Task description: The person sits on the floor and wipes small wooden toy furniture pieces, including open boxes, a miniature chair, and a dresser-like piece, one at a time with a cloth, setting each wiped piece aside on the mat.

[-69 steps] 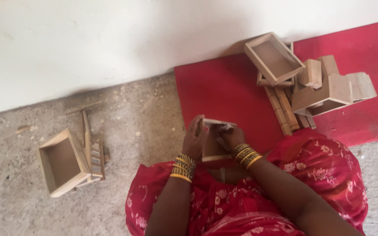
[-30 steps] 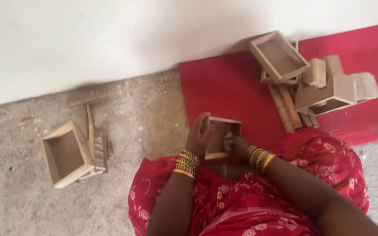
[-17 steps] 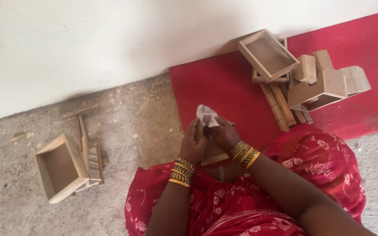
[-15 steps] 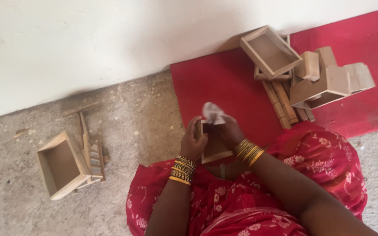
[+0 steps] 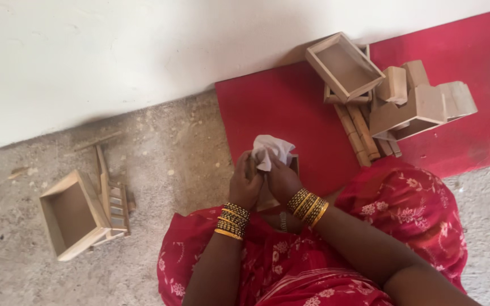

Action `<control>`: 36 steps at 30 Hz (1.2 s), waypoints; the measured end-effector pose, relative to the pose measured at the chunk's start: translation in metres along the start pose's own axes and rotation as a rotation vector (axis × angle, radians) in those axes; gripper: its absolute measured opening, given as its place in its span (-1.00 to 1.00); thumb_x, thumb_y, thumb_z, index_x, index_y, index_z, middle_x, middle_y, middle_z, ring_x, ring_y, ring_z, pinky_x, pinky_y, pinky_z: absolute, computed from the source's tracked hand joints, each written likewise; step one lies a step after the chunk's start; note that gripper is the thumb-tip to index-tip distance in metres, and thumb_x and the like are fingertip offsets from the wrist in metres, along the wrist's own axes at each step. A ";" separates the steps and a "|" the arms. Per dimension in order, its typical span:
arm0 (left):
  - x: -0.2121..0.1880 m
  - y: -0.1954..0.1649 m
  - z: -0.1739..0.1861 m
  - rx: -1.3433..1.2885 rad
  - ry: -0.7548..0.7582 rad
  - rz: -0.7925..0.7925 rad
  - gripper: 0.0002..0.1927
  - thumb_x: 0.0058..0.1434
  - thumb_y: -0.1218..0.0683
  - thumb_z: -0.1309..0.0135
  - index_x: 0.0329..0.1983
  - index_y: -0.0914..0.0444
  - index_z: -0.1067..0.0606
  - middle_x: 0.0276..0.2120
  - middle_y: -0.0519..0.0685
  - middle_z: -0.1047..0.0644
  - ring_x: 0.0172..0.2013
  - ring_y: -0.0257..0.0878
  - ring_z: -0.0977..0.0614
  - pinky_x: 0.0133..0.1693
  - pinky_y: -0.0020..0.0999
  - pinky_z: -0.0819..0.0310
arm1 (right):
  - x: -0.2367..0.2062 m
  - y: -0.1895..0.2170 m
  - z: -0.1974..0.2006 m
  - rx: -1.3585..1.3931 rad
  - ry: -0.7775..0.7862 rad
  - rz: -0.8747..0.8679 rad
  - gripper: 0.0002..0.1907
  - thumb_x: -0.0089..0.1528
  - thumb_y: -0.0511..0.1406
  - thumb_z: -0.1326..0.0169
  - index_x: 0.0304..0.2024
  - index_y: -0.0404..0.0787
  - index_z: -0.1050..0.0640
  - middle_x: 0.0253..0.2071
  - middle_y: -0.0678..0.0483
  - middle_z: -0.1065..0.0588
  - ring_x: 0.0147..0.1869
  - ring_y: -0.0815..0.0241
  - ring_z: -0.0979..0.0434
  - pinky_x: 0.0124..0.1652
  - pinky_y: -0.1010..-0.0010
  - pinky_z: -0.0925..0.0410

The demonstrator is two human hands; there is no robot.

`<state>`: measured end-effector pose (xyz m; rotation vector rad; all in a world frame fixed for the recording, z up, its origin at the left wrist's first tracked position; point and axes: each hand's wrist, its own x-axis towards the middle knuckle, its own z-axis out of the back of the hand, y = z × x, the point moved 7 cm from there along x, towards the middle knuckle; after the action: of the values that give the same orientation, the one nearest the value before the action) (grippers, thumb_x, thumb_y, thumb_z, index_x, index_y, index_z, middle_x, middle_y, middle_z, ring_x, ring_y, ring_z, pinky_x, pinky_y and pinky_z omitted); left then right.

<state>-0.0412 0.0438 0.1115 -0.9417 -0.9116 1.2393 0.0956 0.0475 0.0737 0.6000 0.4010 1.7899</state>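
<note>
My left hand (image 5: 245, 182) and my right hand (image 5: 282, 180) are pressed together in front of me, both gripping a crumpled white cloth (image 5: 271, 150) that sticks up above the fingers. Behind and under the hands sits a small open wooden box (image 5: 294, 164), mostly hidden; only a corner shows by the right hand. Both wrists wear gold bangles. My lap is covered by red patterned fabric (image 5: 404, 215).
A red mat (image 5: 290, 107) lies against the white wall (image 5: 114, 51). On it, a pile of wooden boxes and slats (image 5: 387, 96) lies at the right. Another open wooden box with small frames (image 5: 77, 212) rests on the rough concrete floor at the left.
Earlier both hands held the small wooden box up; it has since dropped low behind them. The white cloth appeared between the hands and now sits bunched in both.
</note>
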 end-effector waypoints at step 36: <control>0.034 0.035 0.009 -1.016 -0.098 0.234 -0.21 0.21 0.27 0.00 0.52 0.14 -0.09 0.22 -0.01 -0.40 0.03 -0.23 -0.53 0.02 -0.28 -0.55 | -0.032 -0.178 0.076 1.039 0.074 -0.578 -0.33 0.45 0.11 0.16 0.02 -0.40 -0.52 -0.22 -0.15 -0.60 -0.31 0.14 -0.62 -0.43 0.36 -0.49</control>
<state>-0.0582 0.0815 0.0835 -1.8279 -1.5938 0.9830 0.2863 0.0666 0.0310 0.9886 1.4307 0.9508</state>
